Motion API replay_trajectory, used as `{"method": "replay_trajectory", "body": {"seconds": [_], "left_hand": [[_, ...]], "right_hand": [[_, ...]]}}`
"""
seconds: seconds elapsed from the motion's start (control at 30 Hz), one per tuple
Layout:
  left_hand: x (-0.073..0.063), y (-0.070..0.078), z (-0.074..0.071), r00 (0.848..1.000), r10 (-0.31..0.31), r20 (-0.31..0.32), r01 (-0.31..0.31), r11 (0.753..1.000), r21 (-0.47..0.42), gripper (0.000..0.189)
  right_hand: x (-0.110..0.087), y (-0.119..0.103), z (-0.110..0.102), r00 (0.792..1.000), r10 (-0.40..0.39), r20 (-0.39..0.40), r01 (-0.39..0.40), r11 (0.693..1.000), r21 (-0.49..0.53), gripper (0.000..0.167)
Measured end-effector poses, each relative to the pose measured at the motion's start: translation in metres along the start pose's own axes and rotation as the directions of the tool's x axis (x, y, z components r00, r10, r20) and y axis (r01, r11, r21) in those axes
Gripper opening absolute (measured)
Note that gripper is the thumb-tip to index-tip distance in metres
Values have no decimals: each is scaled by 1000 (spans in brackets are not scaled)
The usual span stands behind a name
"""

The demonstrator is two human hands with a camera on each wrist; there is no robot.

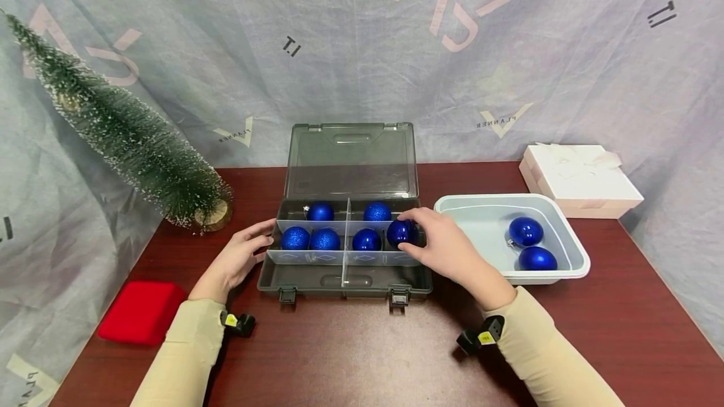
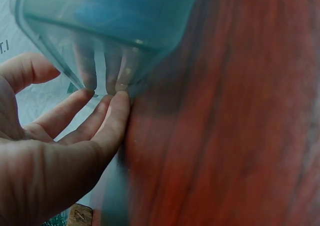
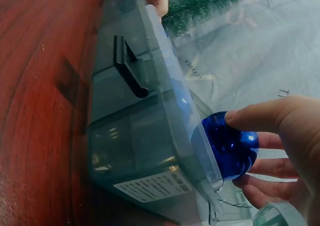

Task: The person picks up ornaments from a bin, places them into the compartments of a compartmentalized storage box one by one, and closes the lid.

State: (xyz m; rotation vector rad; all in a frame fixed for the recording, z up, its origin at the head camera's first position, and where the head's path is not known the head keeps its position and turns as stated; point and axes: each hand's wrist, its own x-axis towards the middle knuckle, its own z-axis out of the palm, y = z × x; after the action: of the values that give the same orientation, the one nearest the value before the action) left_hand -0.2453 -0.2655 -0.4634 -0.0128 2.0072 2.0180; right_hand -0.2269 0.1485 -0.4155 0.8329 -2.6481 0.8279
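A clear grey divided plastic box [image 1: 302, 278] stands with its lid [image 1: 352, 165] raised at the back. Several blue Christmas balls [image 1: 325, 239] sit in its back and middle rows, some glittery and some smooth; the front row holds none. My right hand [image 1: 447, 244] pinches a shiny blue ball [image 3: 227, 146] between thumb and fingers at the right end of the middle row, partly below the box rim. My left hand [image 1: 240, 256] rests its fingertips against the box's left side, fingers loosely extended, as the left wrist view also shows.
Right of the box, a white tub [image 1: 511, 276] holds two blue balls [image 1: 526, 231]. Behind it lies a white gift box [image 1: 582, 171] with a ribbon. A small frosted Christmas tree [image 1: 136, 137] stands at the back left, and a red box [image 1: 142, 311] lies at the left edge.
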Motion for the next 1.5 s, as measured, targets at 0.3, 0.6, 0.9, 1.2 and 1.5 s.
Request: {"method": "replay_trajectory", "body": {"seconds": [0.3,0.6,0.9,1.2,1.5], "left_hand": [[-1,0,0,1000,0,2,0,1000,6,62],[-1,0,1,1000,1,10,-1,1000,7,62],[-1,0,1,1000,-1,4,1,1000,9,61],[-2,1,-1,1000,-5,13,4,1000,22,61],[-2,1,0,1000,-3,3,3,1000,19,60]], "right_hand": [[-2,0,4,999,20,49,-16,997,-79,46],[-13,11,-29,974,51,-222,-23,992,127,32],[-41,43,-84,878,368,-306,-301,922,245,30],[-70,78,-112,802,563,-198,-528,824,205,48],[-77,98,-107,819,573,-3,-571,817,79,44]]}}
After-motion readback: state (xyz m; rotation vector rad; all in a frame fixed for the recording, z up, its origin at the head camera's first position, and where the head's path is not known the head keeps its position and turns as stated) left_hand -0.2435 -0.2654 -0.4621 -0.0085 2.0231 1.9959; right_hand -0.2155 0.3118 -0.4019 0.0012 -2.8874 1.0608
